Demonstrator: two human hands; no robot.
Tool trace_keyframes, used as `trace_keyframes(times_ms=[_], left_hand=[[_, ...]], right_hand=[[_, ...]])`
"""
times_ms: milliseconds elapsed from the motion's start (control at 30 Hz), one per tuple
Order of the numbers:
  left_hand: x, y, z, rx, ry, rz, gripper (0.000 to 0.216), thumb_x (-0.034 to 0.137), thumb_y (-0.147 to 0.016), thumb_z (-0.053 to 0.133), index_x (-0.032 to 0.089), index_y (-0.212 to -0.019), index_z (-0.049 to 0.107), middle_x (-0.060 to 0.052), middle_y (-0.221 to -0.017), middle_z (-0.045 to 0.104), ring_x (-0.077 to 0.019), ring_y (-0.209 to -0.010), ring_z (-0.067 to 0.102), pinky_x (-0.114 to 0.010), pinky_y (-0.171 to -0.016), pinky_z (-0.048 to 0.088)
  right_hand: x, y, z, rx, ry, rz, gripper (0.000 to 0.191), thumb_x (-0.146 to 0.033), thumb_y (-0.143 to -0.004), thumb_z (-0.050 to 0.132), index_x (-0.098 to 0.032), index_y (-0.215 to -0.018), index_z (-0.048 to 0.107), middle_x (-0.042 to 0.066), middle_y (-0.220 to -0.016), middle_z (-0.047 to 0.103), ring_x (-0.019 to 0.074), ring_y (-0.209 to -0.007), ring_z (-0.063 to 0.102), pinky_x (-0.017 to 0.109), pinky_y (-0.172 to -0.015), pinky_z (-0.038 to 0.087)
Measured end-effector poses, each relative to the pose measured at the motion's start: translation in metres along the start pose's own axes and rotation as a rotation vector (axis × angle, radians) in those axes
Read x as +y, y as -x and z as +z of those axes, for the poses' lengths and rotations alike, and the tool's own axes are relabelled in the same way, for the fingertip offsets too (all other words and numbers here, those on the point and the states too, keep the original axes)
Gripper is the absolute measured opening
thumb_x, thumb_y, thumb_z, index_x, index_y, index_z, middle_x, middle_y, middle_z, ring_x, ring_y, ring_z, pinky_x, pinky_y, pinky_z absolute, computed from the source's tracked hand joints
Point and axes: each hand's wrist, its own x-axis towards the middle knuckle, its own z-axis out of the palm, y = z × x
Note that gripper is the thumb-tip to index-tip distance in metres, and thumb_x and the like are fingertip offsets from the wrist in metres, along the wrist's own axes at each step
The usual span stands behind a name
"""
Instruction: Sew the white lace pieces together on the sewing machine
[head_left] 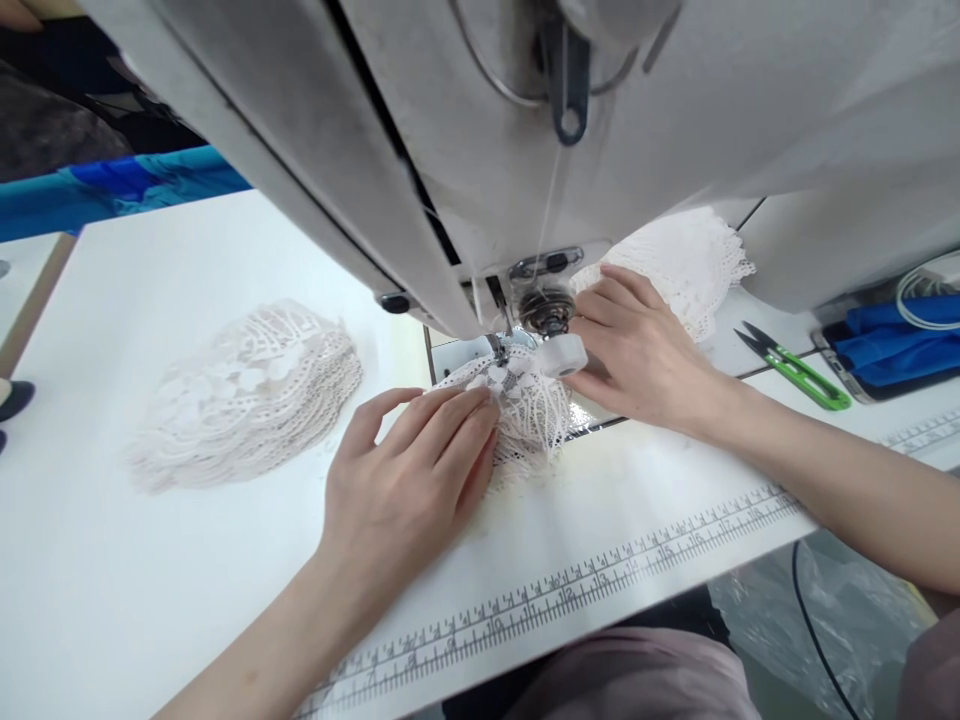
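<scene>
Under the presser foot of a sewing machine lies a white lace piece, its fringe-like edge spread towards me. My left hand is closed on the lace's left part, fingers bent over it and thumb tucked low at its side. Just right of the needle area, my right hand is open, fingers reaching forward and thumb apart. Its fingertips are partly hidden behind the round tension dial and a white knob. Behind that hand, more white lace rests on the machine bed.
A stack of lace pieces sits on the white table at left. Green thread snips lie at right, beside a phone with blue cloth on it. A printed ruler runs along the front edge. The machine head overhangs the work.
</scene>
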Motion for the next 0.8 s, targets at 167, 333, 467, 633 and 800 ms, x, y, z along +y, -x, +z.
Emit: trace_keyframes(times_ms=[167,333,467,633,800], left_hand=[[0.0,0.001,0.001,0.002,-0.001,-0.005,0.023,0.016,-0.086,0.062,0.017,-0.108,0.063,-0.005,-0.107,0.073,-0.0228,-0.095,0.069,-0.041,-0.084,0.047],[-0.001,0.0,0.002,-0.007,0.03,0.003,0.021,0.018,-0.085,0.063,0.014,-0.106,0.063,-0.008,-0.106,0.073,-0.0239,-0.094,0.068,-0.04,-0.084,0.048],[-0.001,0.002,-0.004,0.0,0.206,0.026,0.01,0.025,-0.087,0.063,0.015,-0.09,0.063,-0.005,-0.087,0.071,-0.0198,-0.079,0.067,-0.033,-0.072,0.05],[0.002,0.003,-0.007,-0.046,0.302,-0.277,0.024,0.031,-0.091,0.058,0.016,-0.109,0.058,-0.004,-0.098,0.067,-0.009,-0.056,0.057,-0.024,-0.049,0.041],[0.002,-0.001,-0.005,-0.221,0.454,-0.389,0.029,0.04,-0.088,0.059,0.02,-0.108,0.061,0.001,-0.081,0.064,-0.0134,-0.063,0.058,-0.027,-0.059,0.04]], right_hand=[[-0.001,0.0,0.003,0.014,0.004,-0.007,0.013,-0.025,-0.088,0.051,-0.019,-0.079,0.058,0.004,-0.088,0.061,0.0214,-0.09,0.054,0.045,-0.111,0.032],[-0.004,0.0,0.002,0.028,-0.005,-0.01,0.017,-0.018,-0.089,0.049,-0.018,-0.074,0.058,0.004,-0.083,0.061,0.02,-0.087,0.055,0.042,-0.108,0.034],[-0.01,-0.001,-0.009,-0.109,-0.202,-0.02,0.018,-0.015,-0.085,0.053,-0.019,-0.067,0.055,0.0,-0.073,0.06,0.0166,-0.076,0.054,0.04,-0.095,0.039],[-0.019,-0.003,-0.025,-0.345,-0.622,0.02,0.011,-0.015,-0.084,0.056,-0.018,-0.074,0.058,-0.003,-0.073,0.064,0.0114,-0.07,0.055,0.033,-0.084,0.041],[-0.027,-0.001,-0.027,-0.411,-0.857,0.065,0.008,-0.02,-0.087,0.059,-0.017,-0.08,0.061,-0.001,-0.079,0.066,0.0101,-0.07,0.059,0.023,-0.065,0.044]])
